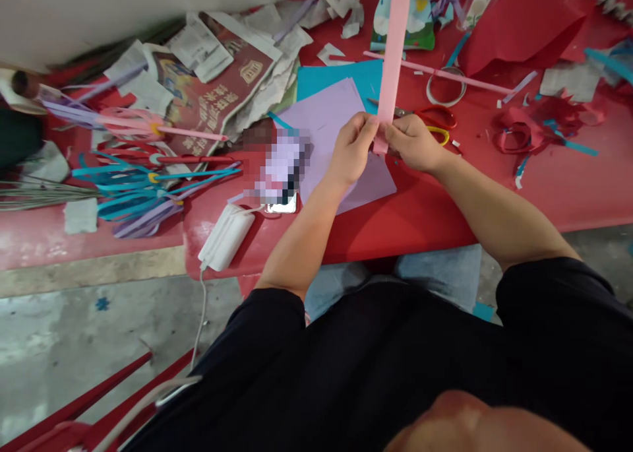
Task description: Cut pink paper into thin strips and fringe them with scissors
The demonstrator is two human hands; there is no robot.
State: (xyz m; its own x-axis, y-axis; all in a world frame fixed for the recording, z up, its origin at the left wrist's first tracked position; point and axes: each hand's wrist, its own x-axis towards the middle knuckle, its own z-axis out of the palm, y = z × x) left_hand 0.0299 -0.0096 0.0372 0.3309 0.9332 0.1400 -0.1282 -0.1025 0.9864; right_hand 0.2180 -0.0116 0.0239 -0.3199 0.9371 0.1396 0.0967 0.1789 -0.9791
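Note:
A long pink paper strip [394, 56] stands up from between my two hands, its lower end pinched by both. My left hand [355, 147] grips the strip's left edge between thumb and fingers. On the right edge, my right hand [414, 142] pinches it close to the other thumb. Beneath my hands lie purple paper sheets [321, 119], partly over a blue sheet [336, 81]. Scissors with red handles [438, 116] lie just behind my right hand, partly hidden by it. A yellow loop [439, 134] shows beside my right wrist.
Left on the red table [410, 221] lie blue paper-strip flowers [123, 181], a pink one [131, 123] and crumpled newspaper [198, 89]. A white power bank [226, 237] with a cable sits at the front edge. Red paper [529, 30] and a tape roll [446, 86] lie right.

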